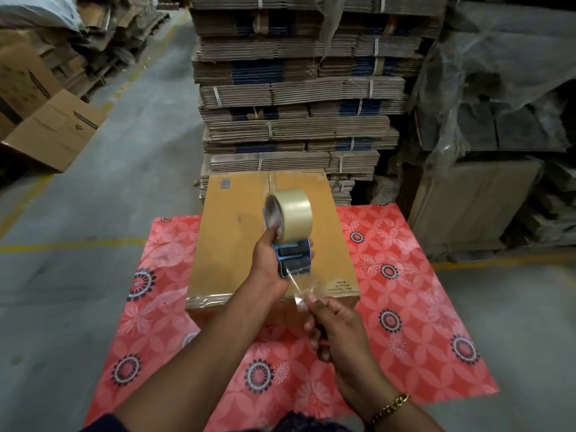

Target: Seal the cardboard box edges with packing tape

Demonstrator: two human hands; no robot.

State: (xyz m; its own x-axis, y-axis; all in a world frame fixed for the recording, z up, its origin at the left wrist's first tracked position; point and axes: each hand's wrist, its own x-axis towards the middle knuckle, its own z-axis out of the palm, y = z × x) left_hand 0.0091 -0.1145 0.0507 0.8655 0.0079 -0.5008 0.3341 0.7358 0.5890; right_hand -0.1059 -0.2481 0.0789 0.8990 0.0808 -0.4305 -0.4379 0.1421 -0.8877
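Note:
A closed brown cardboard box (237, 232) lies on a red flowered cloth (405, 269). Clear tape runs down its centre seam and along part of its near edge. My left hand (268, 260) grips a blue tape dispenser (294, 255) above the box's near half; a roll of clear tape (293, 213) sits on it. My right hand (330, 325) pinches the loose end of the tape (300, 288), pulled out from the dispenser toward the box's near edge.
A tall pile of bundled flat cardboard (296, 98) stands right behind the box. An open carton (53, 132) lies on the concrete floor at left. Plastic-wrapped stacks (498, 120) fill the right side. Yellow floor lines (71, 244) cross the concrete.

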